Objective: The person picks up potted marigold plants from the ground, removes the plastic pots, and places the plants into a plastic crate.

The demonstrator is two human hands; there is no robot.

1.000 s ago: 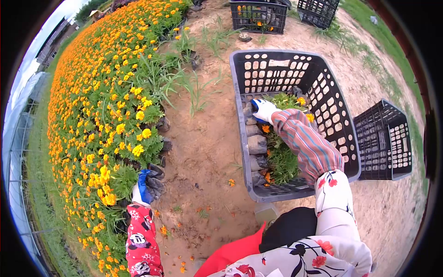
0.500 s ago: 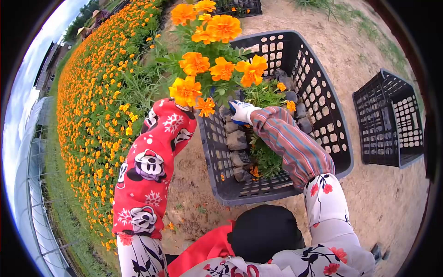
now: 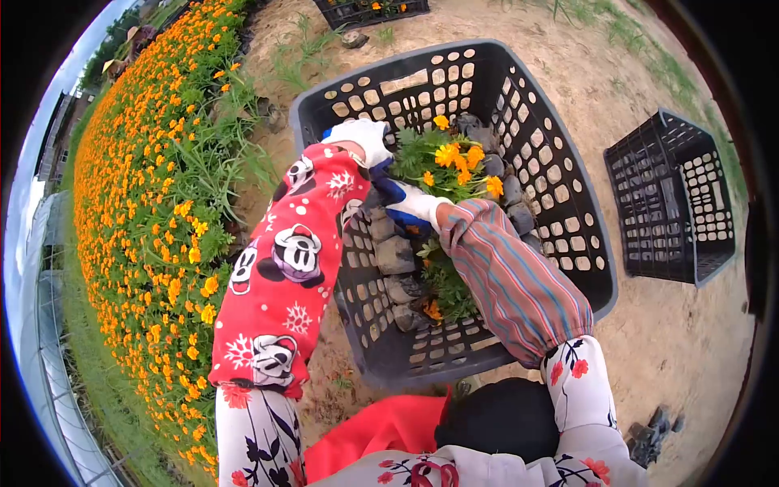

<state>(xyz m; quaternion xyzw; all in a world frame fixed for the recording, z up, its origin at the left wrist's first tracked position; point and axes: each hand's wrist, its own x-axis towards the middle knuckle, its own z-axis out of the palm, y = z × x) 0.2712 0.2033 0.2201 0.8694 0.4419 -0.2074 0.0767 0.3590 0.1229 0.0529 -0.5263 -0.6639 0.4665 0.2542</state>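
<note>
A black plastic crate (image 3: 600, 276) stands on the soil, holding dark-potted plants (image 3: 395, 255) and orange marigold blooms (image 3: 456, 159). My left hand (image 3: 361, 140), in a white and blue glove, is inside the crate's left part, closed on something I cannot make out. Right beside it, my right hand (image 3: 412, 203), gloved alike, is low among the pots, its fingers curled around something mostly hidden. Green leaves lie between and behind both hands.
Another black crate (image 3: 673, 195) stands at the right, and a further one (image 3: 373, 10) at the top. A bed of orange marigolds (image 3: 146, 243) runs along the left. People (image 3: 122, 61) are far off at upper left. Dark pots (image 3: 649, 434) lie at lower right.
The tall marigold bunch by my left hand has dropped down into the crate. My left hand has moved right and over the crate, close to my right hand, and the view has shifted.
</note>
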